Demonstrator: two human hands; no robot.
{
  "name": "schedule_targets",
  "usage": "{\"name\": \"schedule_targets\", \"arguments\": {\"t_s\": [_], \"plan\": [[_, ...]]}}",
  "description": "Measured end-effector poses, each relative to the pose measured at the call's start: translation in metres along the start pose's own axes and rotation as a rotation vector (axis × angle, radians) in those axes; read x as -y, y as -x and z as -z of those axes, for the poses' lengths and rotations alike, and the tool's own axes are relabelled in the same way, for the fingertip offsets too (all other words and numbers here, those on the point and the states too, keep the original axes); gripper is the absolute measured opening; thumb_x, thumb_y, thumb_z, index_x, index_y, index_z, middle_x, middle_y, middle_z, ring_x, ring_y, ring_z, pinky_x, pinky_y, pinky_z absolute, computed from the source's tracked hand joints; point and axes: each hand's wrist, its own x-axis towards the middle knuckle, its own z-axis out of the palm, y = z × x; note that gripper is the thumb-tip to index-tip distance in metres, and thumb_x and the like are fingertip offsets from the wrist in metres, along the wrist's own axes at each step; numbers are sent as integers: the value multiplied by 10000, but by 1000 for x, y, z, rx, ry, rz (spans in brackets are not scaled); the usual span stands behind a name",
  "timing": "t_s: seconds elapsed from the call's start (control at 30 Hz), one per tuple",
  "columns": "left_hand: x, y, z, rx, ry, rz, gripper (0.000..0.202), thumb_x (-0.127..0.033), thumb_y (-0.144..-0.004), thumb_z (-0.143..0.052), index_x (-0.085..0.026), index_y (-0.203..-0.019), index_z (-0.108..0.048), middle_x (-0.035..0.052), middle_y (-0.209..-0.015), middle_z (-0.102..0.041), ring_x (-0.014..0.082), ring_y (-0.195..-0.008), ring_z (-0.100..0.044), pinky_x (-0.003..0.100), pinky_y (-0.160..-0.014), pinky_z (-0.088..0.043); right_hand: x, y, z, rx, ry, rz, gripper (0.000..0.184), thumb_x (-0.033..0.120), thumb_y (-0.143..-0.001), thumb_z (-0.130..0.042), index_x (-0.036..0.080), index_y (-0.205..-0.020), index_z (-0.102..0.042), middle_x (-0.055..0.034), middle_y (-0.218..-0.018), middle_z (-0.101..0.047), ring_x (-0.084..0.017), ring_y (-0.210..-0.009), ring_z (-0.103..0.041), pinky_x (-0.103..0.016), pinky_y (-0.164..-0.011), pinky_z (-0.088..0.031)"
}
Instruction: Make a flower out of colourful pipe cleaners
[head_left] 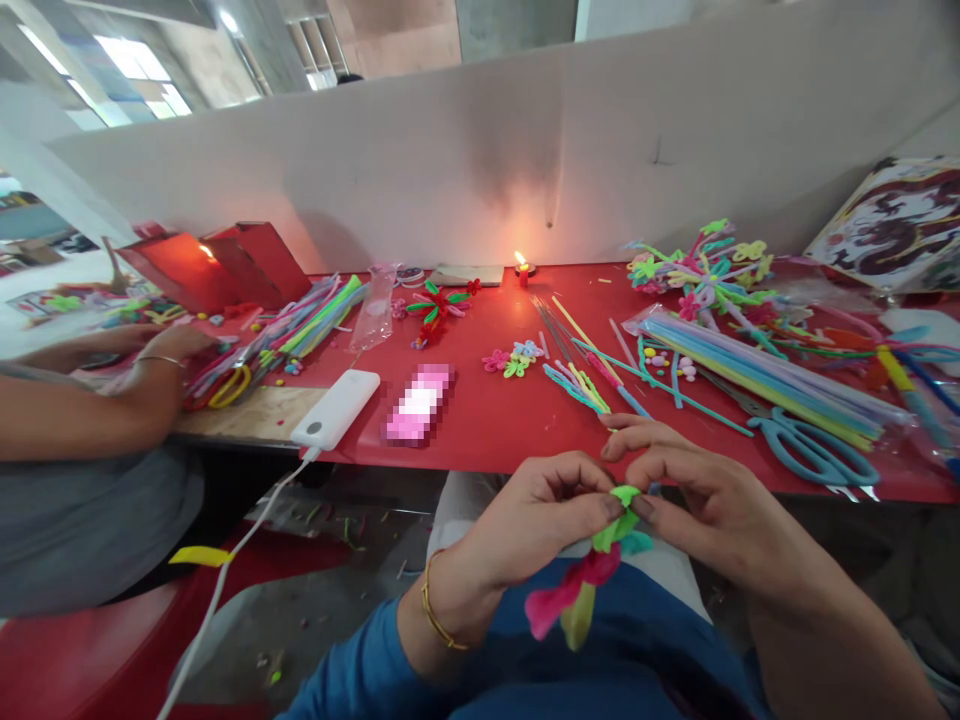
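Observation:
Both of my hands meet over my lap, just in front of the red table. My left hand and my right hand pinch the same bundle of fuzzy pipe cleaners. Its top is a green bent piece between my fingertips. Pink, yellow and teal ends hang down below. The fingers of both hands are closed on it. A gold bangle circles my left wrist above a blue sleeve.
On the table lie long pipe cleaners in a plastic bag, teal scissors, finished pipe-cleaner flowers, a lit candle and a white power bank with a cable. Another person's arm rests at the left.

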Motion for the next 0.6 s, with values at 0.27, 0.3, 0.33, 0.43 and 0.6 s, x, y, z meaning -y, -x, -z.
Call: {"name": "schedule_targets", "arguments": {"t_s": [0.27,0.3,0.33,0.43,0.6], "plan": [[0,3,-8,-18,-74,-75,140,-237,-666,-582,-127,-611,-516,-23,-607,-453,58,-532,-373,201,-510,-307,12,-2,-1,-3,-81,3,138,92,-669,-506,205,-593,-485,-50,-906,-577,-225,-1127,-457,-359,-899,-411],[0,4,-8,-25,-98,-95,124,-220,-666,-572,-129,-604,-514,-21,-611,-457,61,-539,-377,201,-516,-313,13,-2,-1,-7,-76,7,140,91,-666,-508,205,-588,-480,-50,-899,-579,-225,-1121,-462,-361,-903,-407],[0,4,-9,-33,-122,-110,110,-205,-666,-563,-132,-599,-513,-20,-613,-462,64,-546,-385,202,-522,-320,14,-2,-2,-9,-69,11,142,91,-664,-508,204,-583,-477,-50,-897,-581,-227,-1120,-463,-362,-903,-406],[2,5,-9,-54,-204,-128,64,-158,-659,-541,-140,-605,-513,-20,-624,-478,71,-562,-405,199,-531,-338,14,-1,-2,-10,-46,17,144,94,-661,-516,204,-576,-480,-53,-925,-581,-231,-1142,-439,-357,-901,-407],[3,6,-7,-89,-373,-154,53,-122,-662,-536,-145,-616,-525,-23,-654,-482,69,-573,-408,193,-543,-344,11,2,-2,-16,-5,7,145,88,-661,-547,206,-592,-497,-49,-969,-580,-233,-1167,-415,-353,-909,-404]]}}
